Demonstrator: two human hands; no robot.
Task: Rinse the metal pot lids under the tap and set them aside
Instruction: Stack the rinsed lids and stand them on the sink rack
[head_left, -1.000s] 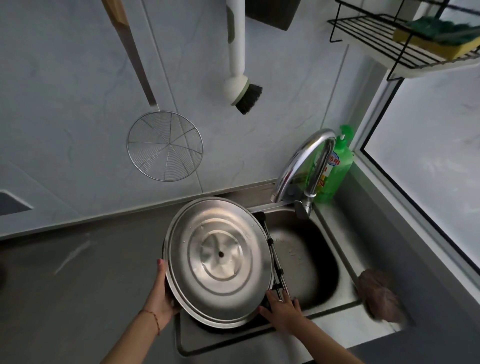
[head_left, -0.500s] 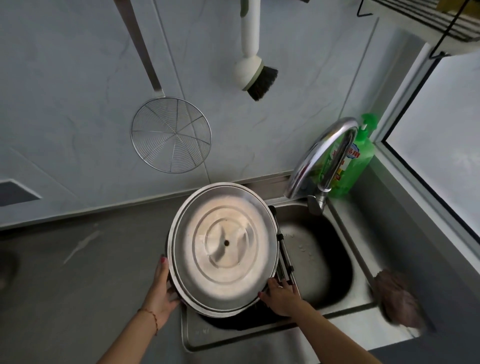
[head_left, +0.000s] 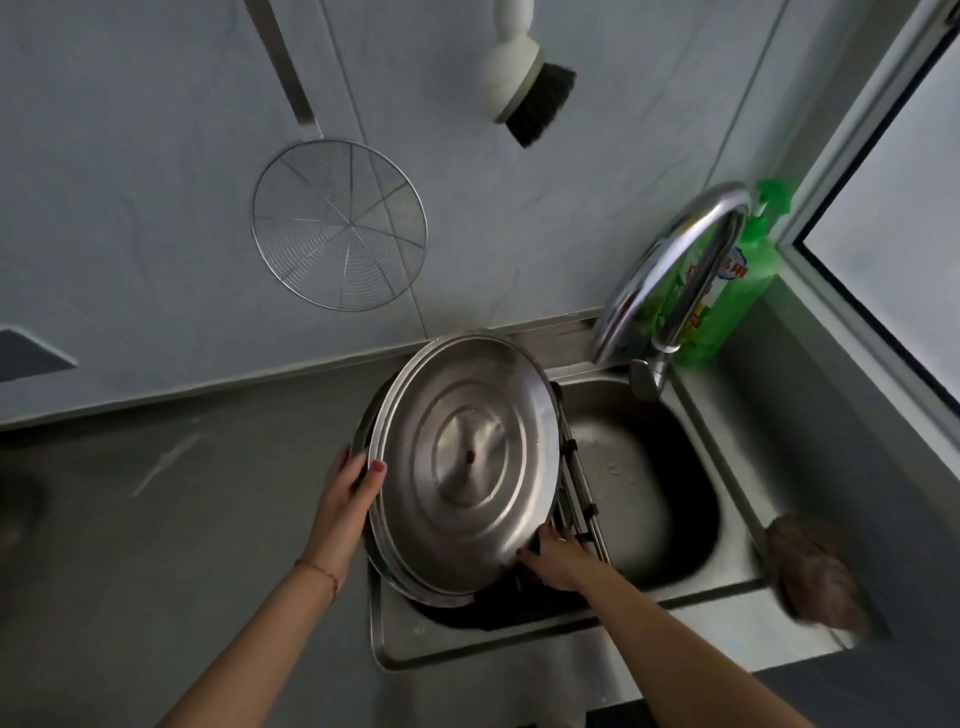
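A large round metal pot lid (head_left: 467, 467) is held tilted over the left part of the sink (head_left: 727, 587), its underside facing me. A second rim shows just behind its left edge, perhaps another lid. My left hand (head_left: 348, 493) grips the left rim, thumb over the edge. My right hand (head_left: 558, 561) holds the lower right rim from below. The curved chrome tap (head_left: 670, 275) stands at the back right of the sink; no water is seen running.
A folding rack (head_left: 582, 499) lies across the sink beside the lid. A green soap bottle (head_left: 737, 291) stands behind the tap. A brown scrubber (head_left: 815, 577) sits on the sink's right edge. A wire skimmer (head_left: 340, 223) and a brush (head_left: 524, 88) hang on the wall. Grey counter (head_left: 130, 519) at left.
The lid has tilted more steeply, its left edge turning toward me. My left thumb has come over the rim. Both hands stay on the lid.
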